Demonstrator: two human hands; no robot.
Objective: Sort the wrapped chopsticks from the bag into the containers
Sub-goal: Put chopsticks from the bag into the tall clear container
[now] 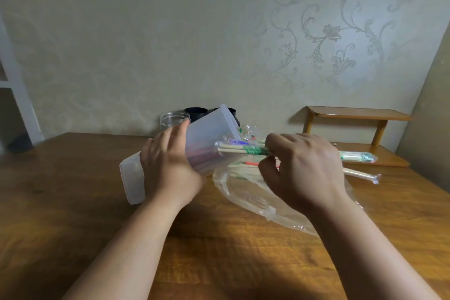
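Frame ctr: we note L hand gripping a translucent container, tilted, mouth toward upper right. R hand, fingers curled, pinches wrapped chopsticks; their left ends sit at the container mouth, whether inside we cannot tell. Clear bag lies on table under R hand. More wrapped pairs mid-right. Clear jar & black cups behind, by wall.

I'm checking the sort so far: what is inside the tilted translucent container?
Through the cloudy container, blurred reddish streaks show, likely wrapped chopsticks. The right hand pinches a green-printed pair at its mouth. The left hand covers the middle, so no count.
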